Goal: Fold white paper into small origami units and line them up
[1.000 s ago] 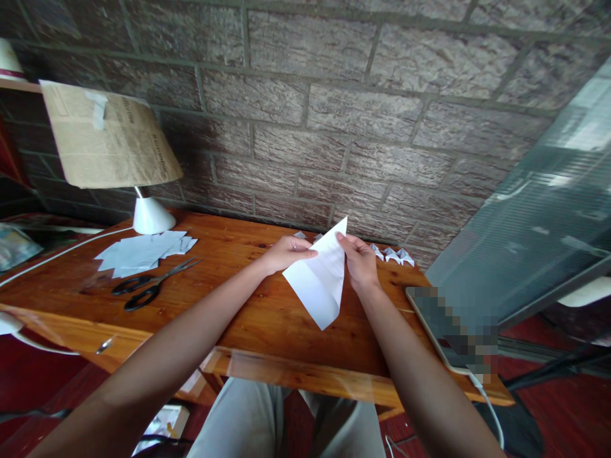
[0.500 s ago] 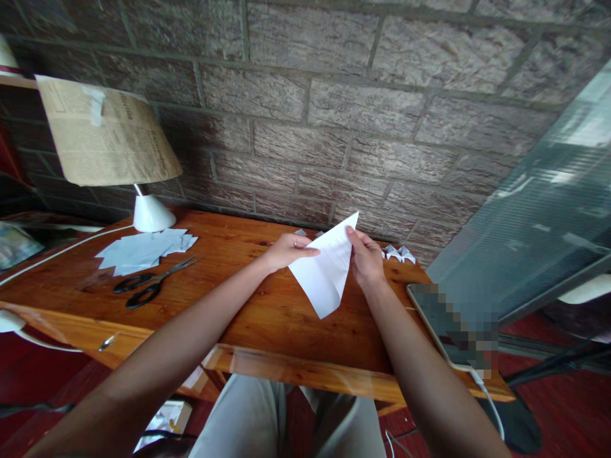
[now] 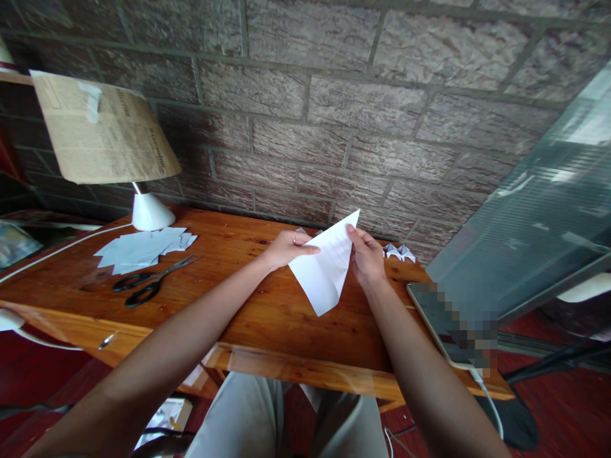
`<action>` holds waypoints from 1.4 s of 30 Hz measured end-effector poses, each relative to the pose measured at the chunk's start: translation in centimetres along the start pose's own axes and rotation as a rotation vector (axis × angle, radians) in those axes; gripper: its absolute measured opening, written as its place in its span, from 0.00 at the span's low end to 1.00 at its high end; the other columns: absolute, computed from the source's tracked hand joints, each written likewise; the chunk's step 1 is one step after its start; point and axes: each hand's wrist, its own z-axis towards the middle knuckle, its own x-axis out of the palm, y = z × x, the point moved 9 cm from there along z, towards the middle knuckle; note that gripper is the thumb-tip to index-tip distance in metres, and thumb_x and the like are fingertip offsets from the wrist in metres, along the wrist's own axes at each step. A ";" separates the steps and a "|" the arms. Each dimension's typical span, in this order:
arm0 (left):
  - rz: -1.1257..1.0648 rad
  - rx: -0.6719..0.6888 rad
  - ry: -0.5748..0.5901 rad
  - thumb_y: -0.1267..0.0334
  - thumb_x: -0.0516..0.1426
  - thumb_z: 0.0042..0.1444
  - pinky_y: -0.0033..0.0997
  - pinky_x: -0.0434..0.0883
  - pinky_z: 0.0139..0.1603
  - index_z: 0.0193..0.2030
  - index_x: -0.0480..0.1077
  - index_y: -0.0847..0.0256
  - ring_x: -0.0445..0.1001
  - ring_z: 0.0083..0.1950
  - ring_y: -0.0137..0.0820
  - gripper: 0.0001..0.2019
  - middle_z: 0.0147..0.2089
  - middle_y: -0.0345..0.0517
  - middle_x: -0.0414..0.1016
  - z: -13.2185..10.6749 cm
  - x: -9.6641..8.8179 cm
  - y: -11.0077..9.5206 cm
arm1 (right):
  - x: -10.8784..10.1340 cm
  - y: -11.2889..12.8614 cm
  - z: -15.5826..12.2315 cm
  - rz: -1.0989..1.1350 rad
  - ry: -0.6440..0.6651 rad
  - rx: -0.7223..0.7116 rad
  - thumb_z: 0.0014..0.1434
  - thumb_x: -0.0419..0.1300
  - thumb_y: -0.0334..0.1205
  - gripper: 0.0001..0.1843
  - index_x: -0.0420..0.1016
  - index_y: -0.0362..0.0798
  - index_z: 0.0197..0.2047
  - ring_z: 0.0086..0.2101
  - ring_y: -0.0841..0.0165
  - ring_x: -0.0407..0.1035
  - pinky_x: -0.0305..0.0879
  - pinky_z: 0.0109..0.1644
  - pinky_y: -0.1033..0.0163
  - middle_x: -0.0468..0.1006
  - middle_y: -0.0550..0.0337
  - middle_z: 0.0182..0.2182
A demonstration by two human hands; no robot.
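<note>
A white sheet of paper [image 3: 321, 280] is held up above the wooden table, tilted, with one corner pointing to the upper right. My left hand [image 3: 289, 249] pinches its left edge, thumb lying on the near face and the other fingers behind. At the upper right edge, my right hand [image 3: 366, 254] grips the sheet between thumb and fingers. A slight curl shows along the paper's lower right side. Behind the hands, small folded white paper pieces [image 3: 400, 252] stand along the back of the table, some of them partly hidden.
On the left, black-handled scissors [image 3: 149, 283] lie beside a pile of white paper pieces [image 3: 138, 250]. A lamp [image 3: 151, 213] with a newsprint shade stands behind them. A tablet [image 3: 436, 324] with a cable lies at the table's right edge. A brick wall [image 3: 334, 108] rises behind the table [image 3: 286, 327].
Both hands keep their hold on the paper, which has hardly moved. The whole view has shifted very slightly.
</note>
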 end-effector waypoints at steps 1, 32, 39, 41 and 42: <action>-0.001 -0.001 0.001 0.56 0.69 0.39 0.26 0.64 0.26 0.34 0.78 0.66 0.73 0.26 0.30 0.18 0.31 0.47 0.80 0.0 0.0 0.0 | 0.0 0.0 0.0 -0.007 -0.001 -0.002 0.44 0.71 0.49 0.16 0.78 0.47 0.32 0.31 0.67 0.74 0.71 0.40 0.61 0.81 0.61 0.30; 0.004 0.099 -0.177 0.54 0.69 0.37 0.29 0.69 0.32 0.36 0.79 0.66 0.75 0.31 0.31 0.21 0.36 0.49 0.81 0.1 -3.2 -1.2 | 2.5 -3.1 -3.1 -0.378 0.560 0.446 0.45 0.69 0.56 0.24 0.80 0.43 0.35 0.30 0.63 0.78 0.76 0.38 0.58 0.83 0.52 0.31; 0.015 0.086 -0.209 0.53 0.69 0.36 0.28 0.68 0.30 0.35 0.79 0.67 0.75 0.30 0.32 0.21 0.34 0.48 0.80 0.1 -3.7 -1.1 | 2.6 -3.3 -3.6 -0.458 0.645 0.485 0.46 0.69 0.55 0.23 0.80 0.42 0.35 0.28 0.66 0.77 0.74 0.36 0.61 0.83 0.52 0.29; -0.001 0.078 -0.222 0.53 0.70 0.35 0.28 0.68 0.30 0.35 0.79 0.66 0.74 0.29 0.31 0.21 0.34 0.48 0.80 0.1 -3.9 -1.1 | 2.6 -3.3 -3.6 -0.470 0.653 0.473 0.46 0.68 0.55 0.23 0.80 0.42 0.36 0.29 0.66 0.77 0.74 0.37 0.61 0.83 0.52 0.30; -0.014 0.074 -0.223 0.53 0.70 0.35 0.28 0.68 0.30 0.35 0.79 0.66 0.75 0.30 0.31 0.21 0.34 0.48 0.80 0.1 -4.0 -1.1 | 2.5 -3.3 -3.5 -0.479 0.656 0.469 0.46 0.68 0.55 0.23 0.80 0.42 0.36 0.29 0.66 0.77 0.74 0.37 0.61 0.83 0.52 0.30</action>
